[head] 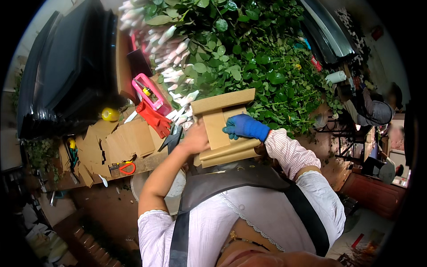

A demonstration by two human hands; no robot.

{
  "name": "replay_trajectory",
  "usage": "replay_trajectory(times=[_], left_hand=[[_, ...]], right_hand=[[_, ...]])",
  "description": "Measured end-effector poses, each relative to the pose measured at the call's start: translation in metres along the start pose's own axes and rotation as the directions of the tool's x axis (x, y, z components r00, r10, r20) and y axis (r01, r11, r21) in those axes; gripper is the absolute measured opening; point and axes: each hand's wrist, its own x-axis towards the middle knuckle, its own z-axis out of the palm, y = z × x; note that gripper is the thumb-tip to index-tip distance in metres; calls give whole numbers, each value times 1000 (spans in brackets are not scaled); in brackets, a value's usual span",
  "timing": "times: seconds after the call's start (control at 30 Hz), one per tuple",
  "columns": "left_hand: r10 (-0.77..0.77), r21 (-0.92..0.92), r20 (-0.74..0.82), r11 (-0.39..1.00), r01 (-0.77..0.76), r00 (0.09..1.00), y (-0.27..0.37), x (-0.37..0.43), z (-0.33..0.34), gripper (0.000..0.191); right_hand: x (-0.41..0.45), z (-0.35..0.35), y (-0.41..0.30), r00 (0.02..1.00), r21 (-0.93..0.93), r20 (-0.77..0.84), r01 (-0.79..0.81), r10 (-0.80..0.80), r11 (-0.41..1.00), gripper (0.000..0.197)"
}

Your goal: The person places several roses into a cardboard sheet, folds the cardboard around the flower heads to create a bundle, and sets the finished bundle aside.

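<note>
A piece of brown cardboard (pixel 215 128) with a corrugated flap at its far side and a rolled, folded near side lies in front of my chest. My left hand (pixel 196 137), bare, is at its left edge, with the fingertips partly hidden. My right hand (pixel 245 126), in a blue knitted glove, rests on the cardboard with its fingers curled; whether they pinch it is unclear. Just beyond lie a thick heap of leafy green stems (pixel 267 80) and many flower buds in white sleeves (pixel 173 55). A black tool or holder (pixel 174 138) is beside my left wrist.
On the left are cut cardboard sheets (pixel 130 138), orange-handled scissors (pixel 127 168), a red rubber glove (pixel 152 119), a pink basket (pixel 151 95), a yellow tape roll (pixel 110 114) and a tall black-wrapped stack (pixel 66 66). Another person (pixel 377 111) is at the far right.
</note>
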Motion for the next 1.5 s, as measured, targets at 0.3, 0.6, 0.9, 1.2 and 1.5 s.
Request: replay_trajectory(times=[0.3, 0.6, 0.9, 1.2, 1.5], left_hand=[[-41, -50, -115, 998, 35, 992, 31, 5, -30, 13], [-89, -24, -191, 996, 86, 978, 48, 15, -30, 12], [-193, -94, -174, 979, 179, 966, 47, 8, -22, 13], [-230, -91, -160, 972, 217, 960, 46, 5, -26, 12], [-193, -70, -147, 980, 184, 970, 48, 10, -25, 13]], right_hand=[[7, 14, 6, 960, -553, -177, 84, -215, 829, 43], [23, -117, -12, 323, -614, -676, 248, -662, 749, 24], [31, -192, -39, 402, -819, -542, -57, -738, 571, 17], [34, -233, -89, 773, -787, -551, -358, -313, 503, 27], [70, -149, 0, 677, -912, -331, -50, -658, 408, 25]])
